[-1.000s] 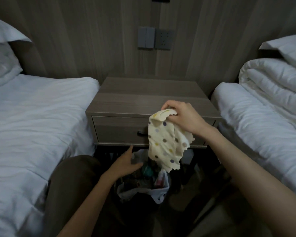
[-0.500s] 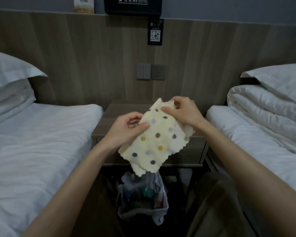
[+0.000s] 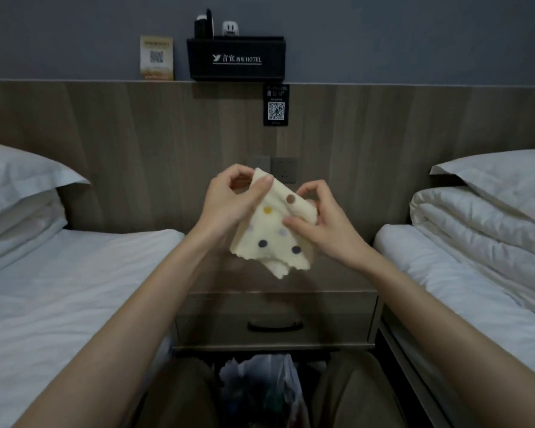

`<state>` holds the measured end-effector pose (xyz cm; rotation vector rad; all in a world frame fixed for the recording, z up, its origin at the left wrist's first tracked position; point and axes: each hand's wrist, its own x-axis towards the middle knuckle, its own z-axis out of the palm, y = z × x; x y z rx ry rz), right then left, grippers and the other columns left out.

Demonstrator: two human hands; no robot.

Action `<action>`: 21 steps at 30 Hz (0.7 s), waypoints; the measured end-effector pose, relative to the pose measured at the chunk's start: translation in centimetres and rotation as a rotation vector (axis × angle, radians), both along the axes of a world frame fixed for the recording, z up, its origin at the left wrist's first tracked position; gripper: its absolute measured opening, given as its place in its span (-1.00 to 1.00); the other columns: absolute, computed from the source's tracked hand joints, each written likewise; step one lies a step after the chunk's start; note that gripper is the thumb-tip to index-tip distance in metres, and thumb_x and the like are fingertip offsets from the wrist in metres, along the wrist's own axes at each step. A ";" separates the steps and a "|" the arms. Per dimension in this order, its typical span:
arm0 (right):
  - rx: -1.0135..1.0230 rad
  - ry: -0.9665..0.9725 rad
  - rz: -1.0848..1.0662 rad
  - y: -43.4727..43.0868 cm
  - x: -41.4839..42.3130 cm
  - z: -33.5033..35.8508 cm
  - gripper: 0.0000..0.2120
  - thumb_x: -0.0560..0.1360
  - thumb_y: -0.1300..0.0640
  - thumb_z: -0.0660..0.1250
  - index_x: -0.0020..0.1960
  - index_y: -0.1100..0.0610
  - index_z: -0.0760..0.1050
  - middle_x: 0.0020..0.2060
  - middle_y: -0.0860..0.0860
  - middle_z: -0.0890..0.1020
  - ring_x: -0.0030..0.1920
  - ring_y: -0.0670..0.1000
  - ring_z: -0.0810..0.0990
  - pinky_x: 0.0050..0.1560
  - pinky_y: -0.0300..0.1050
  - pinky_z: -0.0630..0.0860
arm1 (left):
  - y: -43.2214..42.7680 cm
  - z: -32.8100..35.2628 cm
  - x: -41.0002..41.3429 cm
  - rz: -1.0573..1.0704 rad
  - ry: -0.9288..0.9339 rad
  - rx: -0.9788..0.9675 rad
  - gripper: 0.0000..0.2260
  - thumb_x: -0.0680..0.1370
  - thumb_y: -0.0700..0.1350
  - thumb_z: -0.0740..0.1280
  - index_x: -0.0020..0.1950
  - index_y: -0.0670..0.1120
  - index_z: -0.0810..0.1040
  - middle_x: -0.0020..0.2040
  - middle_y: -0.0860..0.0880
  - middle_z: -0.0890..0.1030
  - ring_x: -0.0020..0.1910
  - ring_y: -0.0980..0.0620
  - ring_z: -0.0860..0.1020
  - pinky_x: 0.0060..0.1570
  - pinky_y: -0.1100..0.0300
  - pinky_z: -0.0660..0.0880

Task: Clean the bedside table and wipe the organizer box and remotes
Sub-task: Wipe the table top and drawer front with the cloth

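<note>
Cloth point(image 3: 272, 233) hides much of bedside table point(image 3: 346, 316) top.

A white-sheeted bed point(image 3: 59, 288) with stacked white pillows point(image 3: 19, 186) lies left; another white bed point(image 3: 464, 291), right, carries a folded white duvet point(image 3: 476, 223) under a pillow point(image 3: 504, 174). On the wood-grain headboard panel point(image 3: 136, 149) hang a black QR-code plaque point(image 3: 276, 105) and a grey wall socket point(image 3: 285, 170). A gold card point(image 3: 156, 58) stands on its ledge point(image 3: 74, 79) above.

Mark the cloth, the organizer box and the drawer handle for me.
cloth point(image 3: 266, 233), head view, dotted middle panel.
organizer box point(image 3: 236, 58), head view, front wall at the logo.
drawer handle point(image 3: 275, 327), head view, middle of the bar.
</note>
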<state>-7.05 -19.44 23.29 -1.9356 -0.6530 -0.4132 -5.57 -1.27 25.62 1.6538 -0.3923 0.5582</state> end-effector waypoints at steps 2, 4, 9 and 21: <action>0.025 -0.067 -0.053 -0.7 1.0 1.9 -0.68 0.50 0.15 0.41 0.12 0.07 0.31 -0.19 -0.06 0.59 -0.22 -0.09 0.62 -0.29 -0.18 0.53 | 0.0 1.5 1.4 0.012 -0.004 0.025 -0.79 0.53 -0.03 0.40 -0.05 -0.18 0.55 -0.19 0.02 0.61 -0.18 0.14 0.57 -0.15 0.27 0.49; 0.027 -0.144 -0.104 -1.2 2.0 3.9 -0.68 0.49 0.16 0.41 0.12 0.09 0.30 -0.25 -0.03 0.60 -0.29 -0.06 0.60 -0.35 -0.21 0.49 | -0.2 2.9 2.7 -0.044 0.008 0.024 -0.81 0.55 -0.05 0.37 -0.06 -0.17 0.48 -0.30 0.03 0.60 -0.30 0.15 0.55 -0.24 0.24 0.47; 0.075 -0.343 -0.213 -2.3 5.7 8.6 -0.73 0.48 0.25 0.39 0.03 0.11 0.32 -0.16 -0.02 0.57 -0.35 -0.10 0.58 -0.47 -0.29 0.49 | -0.6 6.6 6.2 -0.080 0.070 0.106 -0.69 0.47 -0.09 0.46 0.07 -0.09 0.38 -0.15 -0.02 0.65 -0.24 0.11 0.63 -0.20 0.15 0.60; -0.279 -0.412 -0.343 -4.3 18.3 13.0 -0.63 0.35 0.09 0.53 0.13 -0.06 0.56 0.05 -0.07 0.50 0.02 -0.13 0.46 -0.03 -0.38 0.39 | -3.3 12.4 17.5 -0.255 0.166 -0.055 -0.78 0.54 -0.24 0.37 0.17 -0.24 0.52 -0.15 -0.06 0.63 -0.36 0.15 0.65 -0.38 0.25 0.59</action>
